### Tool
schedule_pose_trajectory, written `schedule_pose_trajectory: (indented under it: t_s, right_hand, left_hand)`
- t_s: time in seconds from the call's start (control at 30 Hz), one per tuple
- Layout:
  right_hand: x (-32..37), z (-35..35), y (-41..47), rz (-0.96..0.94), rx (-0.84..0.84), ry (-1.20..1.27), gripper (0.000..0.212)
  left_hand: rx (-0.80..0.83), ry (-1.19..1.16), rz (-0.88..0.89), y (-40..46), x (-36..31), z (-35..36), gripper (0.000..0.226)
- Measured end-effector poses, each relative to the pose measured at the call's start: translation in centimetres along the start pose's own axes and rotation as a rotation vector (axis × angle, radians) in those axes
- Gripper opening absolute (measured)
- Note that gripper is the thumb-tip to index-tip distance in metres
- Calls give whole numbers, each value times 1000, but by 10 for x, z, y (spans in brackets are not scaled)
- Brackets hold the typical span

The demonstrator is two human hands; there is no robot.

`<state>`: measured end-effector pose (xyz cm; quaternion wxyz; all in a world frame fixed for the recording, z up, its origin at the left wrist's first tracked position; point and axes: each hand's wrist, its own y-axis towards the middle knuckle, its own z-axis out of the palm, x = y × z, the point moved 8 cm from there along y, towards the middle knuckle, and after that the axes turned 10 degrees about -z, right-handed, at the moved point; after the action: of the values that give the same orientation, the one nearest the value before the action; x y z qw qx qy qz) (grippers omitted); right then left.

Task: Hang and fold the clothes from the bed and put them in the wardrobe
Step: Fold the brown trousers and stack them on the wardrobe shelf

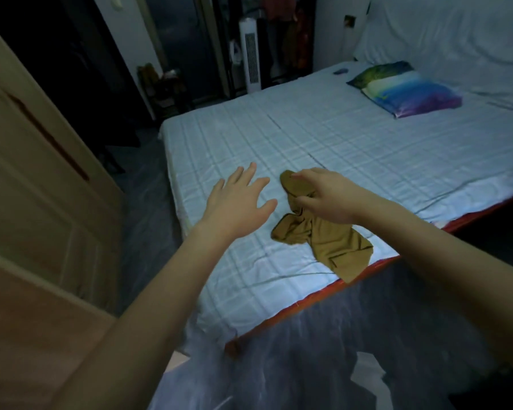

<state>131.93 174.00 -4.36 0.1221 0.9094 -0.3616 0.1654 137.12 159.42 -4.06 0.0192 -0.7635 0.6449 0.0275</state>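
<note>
Garment (332, 241): mustard-brown, crumpled

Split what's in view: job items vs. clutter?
Job:
garment, crumpled near the bed edge
right hand, on the garment
left hand, open above the sheet

Clutter:
pillow
tower fan
small dark object at the far bedside

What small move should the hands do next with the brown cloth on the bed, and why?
Probably the left hand, open and beside the brown garment, should take hold of its near crumpled edge. The right hand already pinches the far end, so both can spread it flat on the bed.
</note>
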Motion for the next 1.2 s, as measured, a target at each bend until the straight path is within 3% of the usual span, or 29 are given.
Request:
schedule_pose_trajectory:
  t_s: [0.23, 0.67, 1.03, 1.2]
  right_hand:
    - [-59, -3, 41, 8, 64, 6, 57]
    - [-100, -4, 213, -102, 63, 30, 57]
    - [-208, -3, 277, -76, 78, 78, 54]
    - [-283, 4, 286, -78, 173, 87, 52]
  left_hand:
    - [66, 46, -16, 53, -16, 21, 60]
    - [25, 62, -92, 205, 35, 25, 62]
    - [102, 56, -79, 314, 7, 61, 62]
    - [188, 50, -120, 350, -24, 102, 61]
